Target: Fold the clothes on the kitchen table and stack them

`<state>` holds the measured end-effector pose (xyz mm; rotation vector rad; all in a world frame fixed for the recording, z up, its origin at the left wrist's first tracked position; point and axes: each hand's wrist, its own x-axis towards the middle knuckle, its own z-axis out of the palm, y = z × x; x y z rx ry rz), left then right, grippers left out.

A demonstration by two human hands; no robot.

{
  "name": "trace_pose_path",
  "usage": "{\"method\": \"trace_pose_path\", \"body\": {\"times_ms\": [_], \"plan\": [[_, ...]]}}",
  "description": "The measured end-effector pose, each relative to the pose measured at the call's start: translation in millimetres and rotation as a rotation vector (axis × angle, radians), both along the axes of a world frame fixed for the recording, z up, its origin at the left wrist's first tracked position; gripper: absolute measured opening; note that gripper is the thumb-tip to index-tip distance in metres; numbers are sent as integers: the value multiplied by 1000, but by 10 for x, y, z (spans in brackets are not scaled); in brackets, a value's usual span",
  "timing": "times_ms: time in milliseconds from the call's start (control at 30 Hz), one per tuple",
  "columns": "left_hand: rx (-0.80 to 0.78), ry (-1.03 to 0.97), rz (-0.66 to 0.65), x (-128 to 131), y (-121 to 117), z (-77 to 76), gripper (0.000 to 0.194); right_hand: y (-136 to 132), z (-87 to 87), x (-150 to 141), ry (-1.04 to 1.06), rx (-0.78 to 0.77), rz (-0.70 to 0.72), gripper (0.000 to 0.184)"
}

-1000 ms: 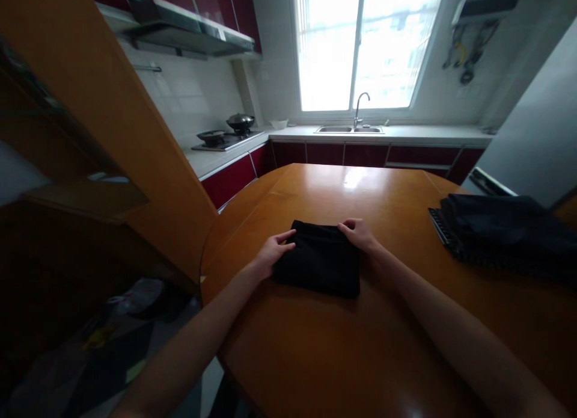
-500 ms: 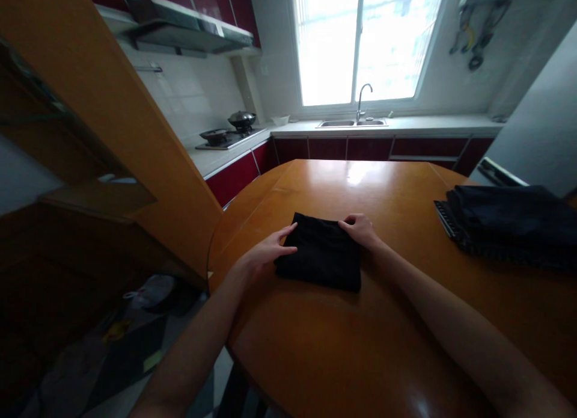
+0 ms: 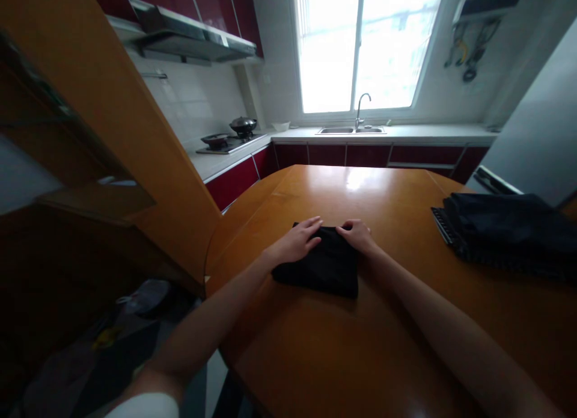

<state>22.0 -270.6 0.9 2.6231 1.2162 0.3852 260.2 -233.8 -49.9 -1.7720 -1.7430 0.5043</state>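
Observation:
A small folded black cloth (image 3: 327, 267) lies on the round orange wooden table (image 3: 383, 334), near its left edge. My left hand (image 3: 297, 240) lies flat on the cloth's far left part, fingers stretched out and apart. My right hand (image 3: 358, 234) rests on the cloth's far right corner with its fingers curled down onto the fabric; whether it pinches the cloth is unclear.
A stack of folded dark clothes (image 3: 509, 234) sits at the table's right side. Behind the table run a counter with a sink and tap (image 3: 360, 120) under a bright window, and a stove with pans (image 3: 229, 138). An orange cabinet wall (image 3: 112, 117) stands on the left.
My left hand has slid from the cloth's left edge up onto its top, toward the right hand. The right hand has stayed at the far right corner.

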Motion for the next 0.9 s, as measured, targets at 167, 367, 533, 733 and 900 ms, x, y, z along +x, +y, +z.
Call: {"method": "trace_pose_path", "body": {"times_ms": [167, 367, 533, 733, 900], "plan": [[-154, 237, -70, 246, 53, -241, 72, -23, 37, -13, 3, -2, -12, 25], [-170, 222, 122, -51, 126, -374, 68, 18, 46, -12, -18, -40, -23, 25], [-177, 168, 100, -62, 35, -216, 66, 23, 51, -4, -6, -53, -21, 26], [-176, 103, -297, 29, -447, -154, 60, 4, 48, -9, -9, -40, -21, 25], [-185, 102, -329, -72, -594, -82, 63, 9, 30, -18, -14, -37, -24, 27]]}}
